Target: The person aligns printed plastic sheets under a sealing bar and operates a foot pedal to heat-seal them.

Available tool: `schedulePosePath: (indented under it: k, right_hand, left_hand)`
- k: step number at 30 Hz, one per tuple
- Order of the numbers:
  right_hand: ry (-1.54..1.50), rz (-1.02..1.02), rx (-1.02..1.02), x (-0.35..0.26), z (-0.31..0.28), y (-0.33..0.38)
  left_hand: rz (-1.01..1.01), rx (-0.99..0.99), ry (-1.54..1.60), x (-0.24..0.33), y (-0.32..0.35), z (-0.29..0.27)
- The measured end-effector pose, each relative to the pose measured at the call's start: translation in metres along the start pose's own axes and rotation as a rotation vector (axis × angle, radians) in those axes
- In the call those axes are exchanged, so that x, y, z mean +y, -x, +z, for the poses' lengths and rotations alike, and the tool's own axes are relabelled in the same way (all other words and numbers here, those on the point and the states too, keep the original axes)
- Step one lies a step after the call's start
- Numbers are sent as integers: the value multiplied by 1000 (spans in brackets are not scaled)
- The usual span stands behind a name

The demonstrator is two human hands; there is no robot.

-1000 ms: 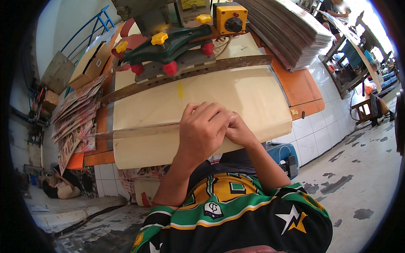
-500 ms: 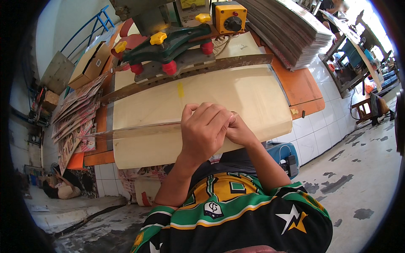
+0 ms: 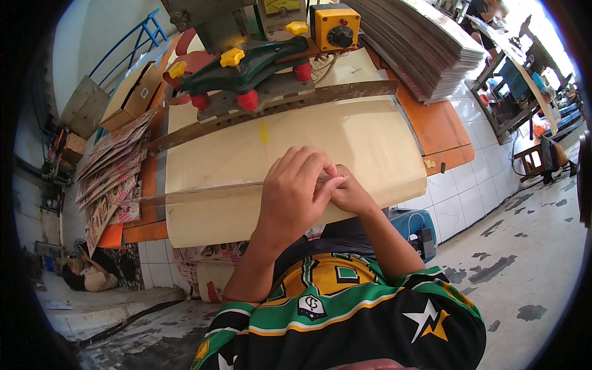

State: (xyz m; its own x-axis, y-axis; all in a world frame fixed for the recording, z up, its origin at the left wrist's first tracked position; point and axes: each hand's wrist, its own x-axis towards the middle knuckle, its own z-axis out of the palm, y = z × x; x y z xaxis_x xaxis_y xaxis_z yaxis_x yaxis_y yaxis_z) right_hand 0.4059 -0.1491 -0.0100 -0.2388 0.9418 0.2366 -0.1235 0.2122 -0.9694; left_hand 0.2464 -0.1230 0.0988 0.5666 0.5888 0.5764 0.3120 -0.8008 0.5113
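Observation:
My left hand (image 3: 293, 188) and my right hand (image 3: 353, 192) meet above a large cream sheet (image 3: 209, 225) on the worktable. A long, thin, greyish sheet (image 3: 213, 190), seen nearly edge-on, stretches from the left side of the table and disappears behind my left hand. My right fingers are closed around its right end, mostly hidden by the other hand. The left hand has its fingers curled, thumb and forefinger pinching close to the right fingertips; what lies between them is too small to make out. A yellow mark (image 3: 264, 132) shows on the cream sheet beyond.
A long metal bar (image 3: 345, 92) crosses behind the cream sheet, below a dark green clamp frame (image 3: 246, 68) with yellow knobs. An orange control box (image 3: 335, 28) stands behind. Printed sheets (image 3: 114, 160) pile at left; a tall stack (image 3: 413, 46) rises at right. Other people sit farther off.
My left hand has turned slightly; its thumb now shows stretched toward the right fingertips, and its wrist has shifted a little left. The right hand stays nearly in place.

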Motion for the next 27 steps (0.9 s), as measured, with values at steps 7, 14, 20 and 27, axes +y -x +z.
schedulePosePath:
  k: [7, 14, 20, 27]
  right_hand:
    - [8, -12, 33, 3, 1, 0]
    - [18, -42, 45, 1, 3, 0]
    - [24, -53, 8, 4, 0, 0]
    - [45, -39, -37, 2, -2, -1]
  left_hand:
    - [-13, -30, -63, 0, 0, 3]
    - [-28, -45, -52, 2, 0, 3]
    - [-15, -35, -13, 4, -1, 0]
    - [-62, 31, 42, 8, 0, -2]
